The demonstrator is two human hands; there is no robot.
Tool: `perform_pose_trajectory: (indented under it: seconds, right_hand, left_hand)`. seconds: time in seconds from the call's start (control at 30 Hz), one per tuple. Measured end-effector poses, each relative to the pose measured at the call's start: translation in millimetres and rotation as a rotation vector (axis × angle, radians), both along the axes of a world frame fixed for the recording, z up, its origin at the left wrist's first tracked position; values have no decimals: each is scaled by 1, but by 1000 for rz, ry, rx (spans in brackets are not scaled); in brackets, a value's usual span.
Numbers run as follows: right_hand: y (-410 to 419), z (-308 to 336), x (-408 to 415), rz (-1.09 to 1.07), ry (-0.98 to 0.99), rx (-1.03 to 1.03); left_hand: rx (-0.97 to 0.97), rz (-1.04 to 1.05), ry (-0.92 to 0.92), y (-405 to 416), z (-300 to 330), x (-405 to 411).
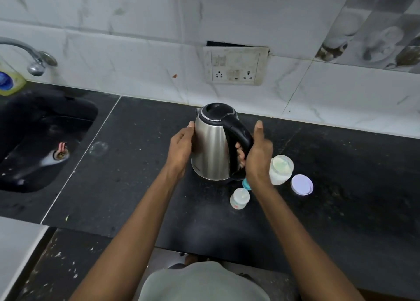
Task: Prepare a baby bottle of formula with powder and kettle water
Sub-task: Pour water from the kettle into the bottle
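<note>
A steel kettle (211, 146) with a black lid and handle stands on the black counter (136, 175). My right hand (256, 155) is wrapped around its handle, thumb raised. My left hand (181, 148) lies flat against the kettle's left side. Just right of the kettle stands an open clear container (280, 168) holding white powder, and its pale round lid (301, 184) lies beside it. A small baby bottle (239, 198) stands in front of the kettle. A teal piece (246, 183) shows between bottle and my right wrist, mostly hidden.
A black sink (45, 137) with a tap (34, 57) is at the left. A wall socket panel (235, 65) sits on the white tiles behind the kettle. A yellow dish-soap bottle (9, 82) stands at the far left.
</note>
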State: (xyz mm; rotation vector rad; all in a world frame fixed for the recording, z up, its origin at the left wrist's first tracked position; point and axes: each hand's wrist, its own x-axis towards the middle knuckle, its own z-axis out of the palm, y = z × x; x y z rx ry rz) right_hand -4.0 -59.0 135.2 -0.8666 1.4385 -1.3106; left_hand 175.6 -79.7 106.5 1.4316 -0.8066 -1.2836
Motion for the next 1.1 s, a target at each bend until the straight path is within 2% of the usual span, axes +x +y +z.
perform_pose_trajectory:
  seconds: [0.2,0.37,0.53,0.87,1.1]
  right_hand:
    - [6,-44,48,-194,122,-77]
    - [7,-72,69,-187,376,-182]
    - [12,-85,91,-204,483,-225]
    - [13,-115,103,-220,572,-202]
    - [27,-129,105,-112,551,-114]
  left_hand:
    - [55,-114,-82,-20,-4,14]
    - [89,-223,-135,-38,-8,23]
    - [75,-272,-190,-45,-14,26]
    - [-81,-389,-152,-44,-22,31]
    - [-112,-385,-116,-36,-31,32]
